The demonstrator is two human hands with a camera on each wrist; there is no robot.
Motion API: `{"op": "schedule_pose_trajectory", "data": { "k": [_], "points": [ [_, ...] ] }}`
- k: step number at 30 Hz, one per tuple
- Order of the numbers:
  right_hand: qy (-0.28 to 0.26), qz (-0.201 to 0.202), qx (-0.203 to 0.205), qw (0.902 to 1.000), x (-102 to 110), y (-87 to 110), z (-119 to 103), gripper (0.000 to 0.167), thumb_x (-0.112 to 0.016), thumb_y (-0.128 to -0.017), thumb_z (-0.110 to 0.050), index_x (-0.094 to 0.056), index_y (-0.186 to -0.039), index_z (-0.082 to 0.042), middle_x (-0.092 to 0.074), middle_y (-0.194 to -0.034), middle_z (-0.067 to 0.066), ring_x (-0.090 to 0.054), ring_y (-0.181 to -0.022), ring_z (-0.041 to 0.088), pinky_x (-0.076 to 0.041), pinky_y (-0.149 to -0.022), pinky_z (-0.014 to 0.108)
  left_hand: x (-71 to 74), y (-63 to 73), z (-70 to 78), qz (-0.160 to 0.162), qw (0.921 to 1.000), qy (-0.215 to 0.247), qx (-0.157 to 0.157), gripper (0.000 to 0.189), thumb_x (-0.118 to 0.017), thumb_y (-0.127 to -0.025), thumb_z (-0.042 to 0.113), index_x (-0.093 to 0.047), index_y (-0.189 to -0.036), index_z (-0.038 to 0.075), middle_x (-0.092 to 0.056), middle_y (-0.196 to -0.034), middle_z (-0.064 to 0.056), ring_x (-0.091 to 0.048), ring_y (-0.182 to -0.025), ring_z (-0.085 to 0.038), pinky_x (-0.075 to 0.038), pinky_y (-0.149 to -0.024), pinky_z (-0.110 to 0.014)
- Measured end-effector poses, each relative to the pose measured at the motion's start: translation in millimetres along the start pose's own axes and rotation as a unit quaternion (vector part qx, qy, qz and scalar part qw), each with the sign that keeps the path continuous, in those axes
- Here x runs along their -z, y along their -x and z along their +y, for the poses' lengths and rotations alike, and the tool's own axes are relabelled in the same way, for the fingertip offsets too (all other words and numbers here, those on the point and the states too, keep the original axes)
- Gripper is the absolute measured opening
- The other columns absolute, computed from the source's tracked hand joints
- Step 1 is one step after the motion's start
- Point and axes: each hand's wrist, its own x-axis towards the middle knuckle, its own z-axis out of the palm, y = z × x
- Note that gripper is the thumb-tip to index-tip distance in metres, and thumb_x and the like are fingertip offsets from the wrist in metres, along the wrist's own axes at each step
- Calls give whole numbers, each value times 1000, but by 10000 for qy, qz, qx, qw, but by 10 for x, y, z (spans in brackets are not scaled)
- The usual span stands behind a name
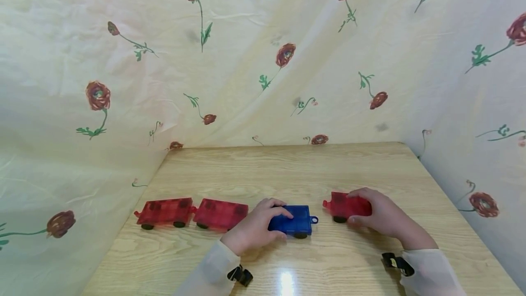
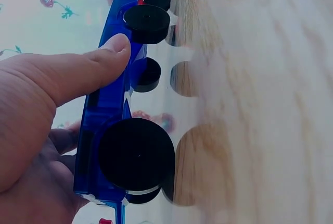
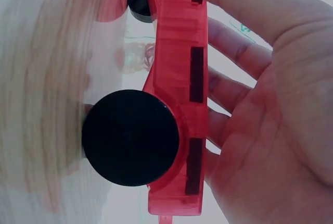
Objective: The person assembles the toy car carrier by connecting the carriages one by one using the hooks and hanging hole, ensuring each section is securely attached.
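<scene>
In the head view my left hand [image 1: 258,225] grips a blue toy train car [image 1: 302,216], thumb on its near side and fingers across its top. The left wrist view shows the thumb on the side of this blue car [image 2: 96,130], above its black wheels. Farther right, my right hand [image 1: 384,214] holds a red toy car [image 1: 341,205] between thumb and fingers, its hook toward the blue car's ring. A gap separates hook and ring. In the right wrist view the red car [image 3: 179,99] stands with its black wheels at the tabletop, the palm behind it.
Two more red toy cars, a left one [image 1: 164,210] and a right one [image 1: 222,214], stand end to end left of my left hand. Everything is on a wooden table [image 1: 287,168]. A flowered cloth [image 1: 246,58] hangs behind and beside it.
</scene>
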Motion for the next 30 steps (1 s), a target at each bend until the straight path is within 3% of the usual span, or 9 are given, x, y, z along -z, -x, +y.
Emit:
{"op": "schedule_pose_trajectory", "data": {
  "k": [16,30],
  "points": [
    [-56,-149,136,9998,10,8,-18,60,-94,-79,-38,-68,-129,-18,-65,-129,9,-60,-108,28,-55,-88,49,0,-80,15,10,9998,169,76,45,-83,-93,28,-67,-135,34,-44,-157,1,-34,-148,-20,-42,-115,-44],
    [-61,-212,68,9997,10,15,-65,60,-94,-78,-39,-69,-129,-19,-64,-131,10,-59,-109,30,-57,-88,50,6,-198,6,56,9999,144,22,46,-83,-92,31,-67,-135,35,-45,-154,8,-36,-145,-18,-42,-115,-41]
  ]
}}
